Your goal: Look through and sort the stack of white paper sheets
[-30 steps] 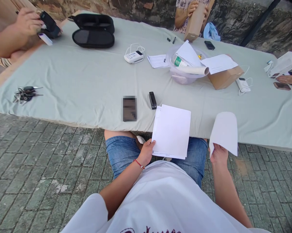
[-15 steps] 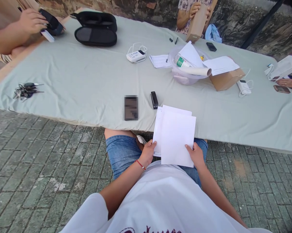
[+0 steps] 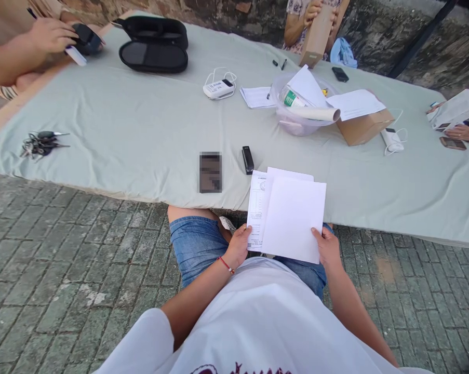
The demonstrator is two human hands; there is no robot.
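- Head view, containers: a clear plastic bowl [image 3: 296,124] is sitting far across the table [image 3: 141,130]. It is holding a bottle with a green label [image 3: 290,97], a loose white sheet and a rolled paper tube [image 3: 316,113] lying over its rim.
- Just beside the bowl, a brown cardboard box [image 3: 364,129] is carrying another sheet on its top. An oval black zip case [image 3: 153,44] is lying open at the far left; its contents cannot be told.
- The left hand [image 3: 239,246] is gripping the stack of papers [image 3: 258,205] at its lower left corner, with fingers closed on it and thumb on top.
- The right hand [image 3: 327,248] is pinching the blank top sheet [image 3: 294,218] at its lower right corner.
- The stack is hanging over the lap, its upper edge overlapping the table's near edge. The top sheet is sitting shifted right, leaving a printed strip showing on the left.
- Edges and room: a phone [image 3: 210,172] and a small black oblong [image 3: 248,159] are lying near the table's front edge, just left of the stack. Bare cloth is stretching from them to a bunch of keys [image 3: 41,143] well apart at the left.
- Materials: a smooth, lightly creased grey-green cloth is covering the table, and worn grey brick paving [image 3: 63,259] is lying below.
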